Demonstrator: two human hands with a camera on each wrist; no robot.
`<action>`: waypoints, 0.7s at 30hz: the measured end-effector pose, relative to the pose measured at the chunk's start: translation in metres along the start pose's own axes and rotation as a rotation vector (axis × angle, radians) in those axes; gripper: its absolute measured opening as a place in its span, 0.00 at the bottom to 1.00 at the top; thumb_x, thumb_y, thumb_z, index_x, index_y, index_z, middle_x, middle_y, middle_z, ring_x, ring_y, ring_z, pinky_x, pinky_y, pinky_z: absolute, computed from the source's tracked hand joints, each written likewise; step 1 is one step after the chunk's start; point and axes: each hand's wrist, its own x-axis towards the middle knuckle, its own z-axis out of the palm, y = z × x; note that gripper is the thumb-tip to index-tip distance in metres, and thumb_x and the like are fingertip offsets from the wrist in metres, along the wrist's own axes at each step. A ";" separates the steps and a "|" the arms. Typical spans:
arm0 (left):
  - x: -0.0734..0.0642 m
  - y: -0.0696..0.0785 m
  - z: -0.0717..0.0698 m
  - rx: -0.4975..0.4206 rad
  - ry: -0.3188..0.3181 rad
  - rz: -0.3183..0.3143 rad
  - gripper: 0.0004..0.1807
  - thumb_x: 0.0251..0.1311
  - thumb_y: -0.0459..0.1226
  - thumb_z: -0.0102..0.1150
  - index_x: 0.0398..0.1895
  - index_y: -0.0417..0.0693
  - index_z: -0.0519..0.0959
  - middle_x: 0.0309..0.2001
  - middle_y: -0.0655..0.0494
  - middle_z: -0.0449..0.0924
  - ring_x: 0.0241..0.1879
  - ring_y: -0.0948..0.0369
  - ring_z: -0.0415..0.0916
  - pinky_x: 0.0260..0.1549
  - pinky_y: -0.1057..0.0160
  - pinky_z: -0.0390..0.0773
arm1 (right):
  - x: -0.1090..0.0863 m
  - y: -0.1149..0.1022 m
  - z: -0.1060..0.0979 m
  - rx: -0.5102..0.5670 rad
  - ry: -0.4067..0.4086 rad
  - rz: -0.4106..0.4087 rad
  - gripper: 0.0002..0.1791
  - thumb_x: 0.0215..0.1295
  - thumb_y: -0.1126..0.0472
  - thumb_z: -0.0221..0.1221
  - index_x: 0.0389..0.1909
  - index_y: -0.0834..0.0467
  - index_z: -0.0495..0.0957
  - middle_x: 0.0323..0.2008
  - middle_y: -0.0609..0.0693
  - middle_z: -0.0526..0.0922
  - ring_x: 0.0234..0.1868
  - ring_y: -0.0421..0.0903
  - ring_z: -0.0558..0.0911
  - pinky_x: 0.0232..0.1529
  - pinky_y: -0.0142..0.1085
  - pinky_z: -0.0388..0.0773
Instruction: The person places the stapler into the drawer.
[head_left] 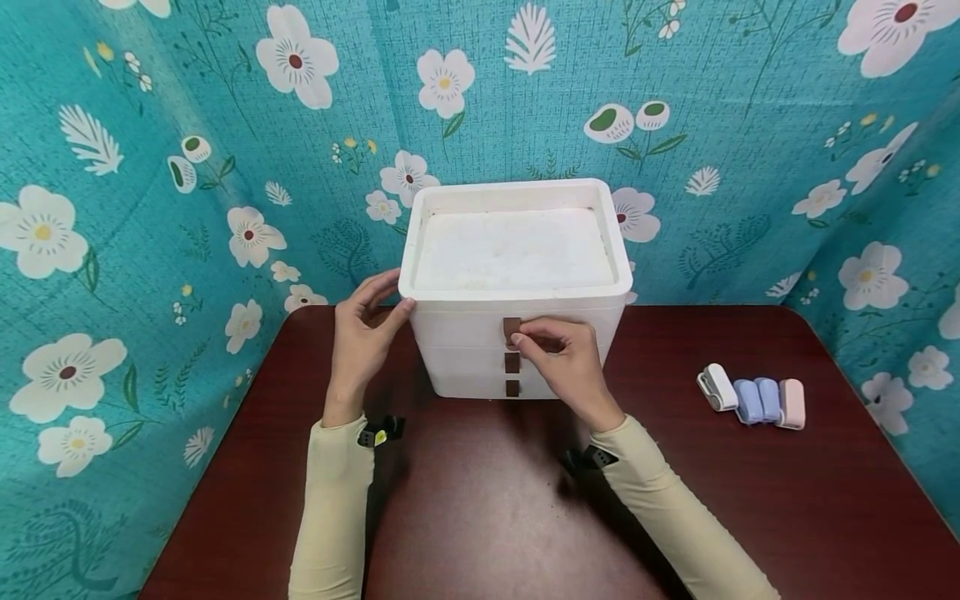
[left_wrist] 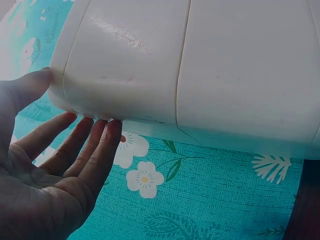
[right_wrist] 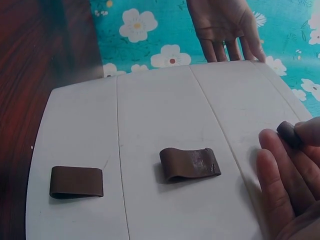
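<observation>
My left sleeve and right sleeve lie nearest, reaching towards the white drawer unit at the far side of the table. Its top brown tab is on the uppermost drawer's front, and my right hand pinches it; the finger behind it is partly hidden, though I take it for the index. My left hand braces the front left corner, thumb on the rim, the other fingers slightly spread with tips touching the side wall.

To work this tab well, I judge, I should pull level and square to the front, the left hand bracing so the unit doesn't slide or twist, its thumb above the drawer seam.

The middle tab and bottom tab stick out below; my loose fingers could snag there. Between my forearms, the tabletop gives room for straight travel towards me. Four small pieces sit well apart to the right, and flowered cloth hangs behind the unit.
</observation>
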 end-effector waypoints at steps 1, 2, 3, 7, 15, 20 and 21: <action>0.000 0.000 0.000 0.000 0.002 -0.001 0.24 0.67 0.36 0.69 0.67 0.47 0.80 0.65 0.49 0.82 0.64 0.52 0.82 0.59 0.53 0.86 | 0.000 0.000 0.000 0.000 -0.002 0.001 0.03 0.67 0.67 0.68 0.38 0.62 0.90 0.33 0.59 0.92 0.35 0.32 0.90 0.40 0.25 0.86; 0.000 0.000 0.000 0.000 0.003 -0.003 0.24 0.67 0.36 0.69 0.67 0.48 0.81 0.65 0.49 0.82 0.64 0.52 0.82 0.59 0.52 0.86 | 0.000 0.000 0.000 0.001 -0.003 0.003 0.03 0.67 0.67 0.68 0.38 0.61 0.90 0.33 0.59 0.92 0.36 0.32 0.90 0.40 0.25 0.86; 0.000 0.000 0.000 -0.001 0.004 -0.004 0.24 0.67 0.36 0.69 0.67 0.48 0.81 0.65 0.50 0.82 0.64 0.52 0.82 0.59 0.52 0.86 | 0.000 0.000 0.000 0.002 -0.005 0.005 0.03 0.67 0.67 0.68 0.38 0.61 0.90 0.33 0.59 0.92 0.36 0.32 0.90 0.39 0.25 0.86; -0.002 0.001 -0.001 -0.003 0.003 -0.005 0.24 0.67 0.36 0.69 0.67 0.47 0.81 0.65 0.49 0.82 0.64 0.52 0.82 0.57 0.58 0.86 | -0.002 0.001 0.001 -0.009 0.000 0.018 0.03 0.67 0.66 0.69 0.39 0.61 0.90 0.34 0.58 0.92 0.36 0.32 0.89 0.39 0.25 0.86; -0.002 0.001 0.000 0.003 0.005 -0.003 0.24 0.67 0.35 0.69 0.67 0.47 0.81 0.65 0.49 0.81 0.64 0.51 0.82 0.57 0.60 0.86 | -0.006 0.004 0.001 -0.015 0.000 0.052 0.05 0.68 0.64 0.69 0.41 0.60 0.90 0.34 0.57 0.93 0.35 0.35 0.90 0.38 0.25 0.86; -0.001 0.002 0.000 0.007 0.002 0.001 0.24 0.67 0.36 0.69 0.66 0.48 0.81 0.64 0.50 0.82 0.63 0.53 0.83 0.56 0.59 0.87 | -0.008 0.005 -0.003 0.035 -0.017 0.076 0.05 0.68 0.67 0.68 0.42 0.63 0.89 0.35 0.61 0.92 0.35 0.37 0.91 0.40 0.28 0.88; 0.000 0.002 0.000 0.005 0.003 0.003 0.24 0.67 0.36 0.69 0.66 0.49 0.81 0.64 0.50 0.82 0.63 0.53 0.83 0.56 0.60 0.87 | -0.009 0.005 -0.004 0.050 -0.019 0.078 0.05 0.67 0.67 0.68 0.42 0.64 0.88 0.35 0.61 0.92 0.35 0.37 0.91 0.40 0.29 0.89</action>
